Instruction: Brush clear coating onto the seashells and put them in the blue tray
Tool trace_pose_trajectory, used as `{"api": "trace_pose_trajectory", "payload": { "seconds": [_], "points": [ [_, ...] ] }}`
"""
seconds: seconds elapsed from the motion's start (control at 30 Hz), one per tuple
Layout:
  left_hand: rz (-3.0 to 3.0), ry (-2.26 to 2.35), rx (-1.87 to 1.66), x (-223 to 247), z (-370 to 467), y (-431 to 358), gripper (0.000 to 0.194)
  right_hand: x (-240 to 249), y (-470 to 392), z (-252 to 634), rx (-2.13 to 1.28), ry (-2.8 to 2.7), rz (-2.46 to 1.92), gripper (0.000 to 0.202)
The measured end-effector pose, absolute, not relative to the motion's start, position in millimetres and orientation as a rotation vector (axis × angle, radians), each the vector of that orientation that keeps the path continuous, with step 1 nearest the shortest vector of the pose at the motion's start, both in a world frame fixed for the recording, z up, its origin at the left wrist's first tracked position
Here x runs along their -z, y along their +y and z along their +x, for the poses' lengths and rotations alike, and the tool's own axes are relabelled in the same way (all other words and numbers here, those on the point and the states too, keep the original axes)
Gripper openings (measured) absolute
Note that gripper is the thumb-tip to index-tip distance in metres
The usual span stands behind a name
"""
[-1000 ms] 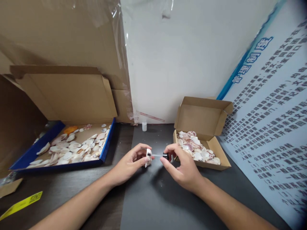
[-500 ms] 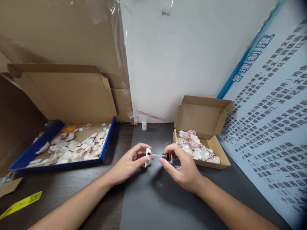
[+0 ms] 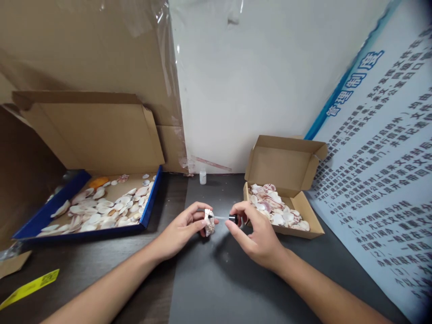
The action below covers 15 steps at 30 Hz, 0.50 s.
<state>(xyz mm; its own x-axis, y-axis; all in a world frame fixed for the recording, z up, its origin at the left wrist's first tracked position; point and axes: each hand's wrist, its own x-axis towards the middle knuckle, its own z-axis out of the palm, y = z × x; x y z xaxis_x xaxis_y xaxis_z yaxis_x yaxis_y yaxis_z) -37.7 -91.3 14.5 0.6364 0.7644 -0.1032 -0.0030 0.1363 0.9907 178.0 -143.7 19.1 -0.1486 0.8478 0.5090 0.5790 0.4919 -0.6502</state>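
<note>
My left hand (image 3: pixel 180 231) is closed, pinching a small whitish, rough shell piece (image 3: pixel 209 222) between thumb and fingers, with a dark spot on its side. My right hand (image 3: pixel 258 231) grips the black cap (image 3: pixel 233 218) of a brush cap by thumb and forefinger. From that cap a thin, pale, see-through stem (image 3: pixel 221 218) points left, its tip at or close to the shell piece. Whether the tip touches the shell I cannot tell. Both hands are above a dark grey mat (image 3: pixel 209 279).
On the left stands a blue-sided cardboard box (image 3: pixel 146 220) with many loose shells. A smaller brown box (image 3: pixel 312 216) of shells is at the right. A small white bottle (image 3: pixel 203 177) stands by the back wall. A yellow strip (image 3: pixel 30 288) lies front left; a printed poster (image 3: pixel 371 180) hangs right.
The shell piece has turned slightly in my left hand, so more of its rough face shows. The brush cap has shifted very little; the boxes and bottle stay in place.
</note>
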Motion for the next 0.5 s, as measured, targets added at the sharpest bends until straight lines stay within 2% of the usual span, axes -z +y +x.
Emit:
{"api": "trace_pose_trajectory", "payload": {
  "seconds": [0.5],
  "points": [
    [1.361,0.701,-0.618,-13.4,-37.8,-90.0,0.031,-17.4,-144.7,177.8,-0.386,-1.853,-1.199,0.008]
  ]
}}
